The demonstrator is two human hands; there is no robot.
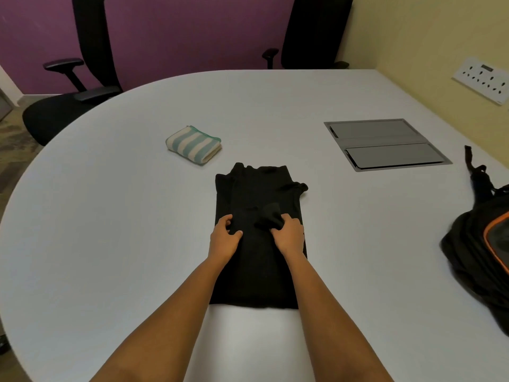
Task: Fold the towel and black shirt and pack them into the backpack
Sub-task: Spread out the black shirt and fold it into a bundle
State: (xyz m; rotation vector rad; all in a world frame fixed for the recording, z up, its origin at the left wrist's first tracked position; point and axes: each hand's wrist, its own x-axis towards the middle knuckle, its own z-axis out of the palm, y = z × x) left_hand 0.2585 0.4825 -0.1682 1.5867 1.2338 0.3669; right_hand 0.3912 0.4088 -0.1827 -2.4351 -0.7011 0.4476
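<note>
While your left hand point(224, 236) curls into the black shirt point(256, 274) and your right hand point(289, 235) pinches bunched cloth, uneven lifting could undo its folds.

Backpack point(472, 244) cut by right edge, chair backs point(314, 28) cropped above, black shirt point(256, 194) partly under forearms point(190, 299)

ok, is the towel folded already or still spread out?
Folded. The striped towel sits as a compact block, stacked layers showing at its near edge, beyond the black shirt.
</note>
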